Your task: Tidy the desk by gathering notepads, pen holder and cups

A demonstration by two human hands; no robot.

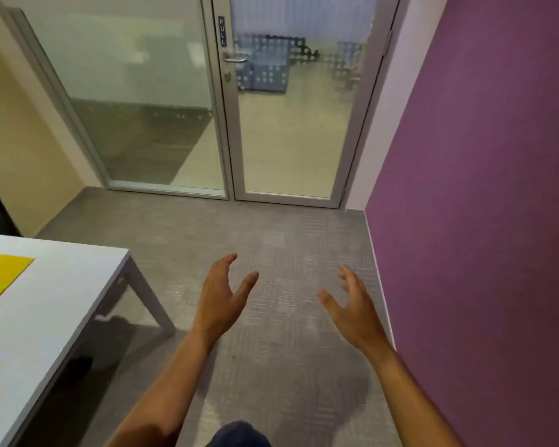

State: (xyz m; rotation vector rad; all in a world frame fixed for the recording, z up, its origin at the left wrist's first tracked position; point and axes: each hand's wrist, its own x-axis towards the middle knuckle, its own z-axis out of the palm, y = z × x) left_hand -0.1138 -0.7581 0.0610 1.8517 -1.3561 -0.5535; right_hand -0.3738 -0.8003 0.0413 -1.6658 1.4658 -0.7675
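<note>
With both grips spread and empty, the left hand and right hand are best turned toward the bench, where no notepads, holder or cups are seen.

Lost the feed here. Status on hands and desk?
Left hand, right hand open, empty, over carpet. Desk at left, yellow sheet on it. No notepads, holder or cups visible.

Two hands, a left hand and a right hand. One white desk, bearing one yellow sheet. One glass door
</note>
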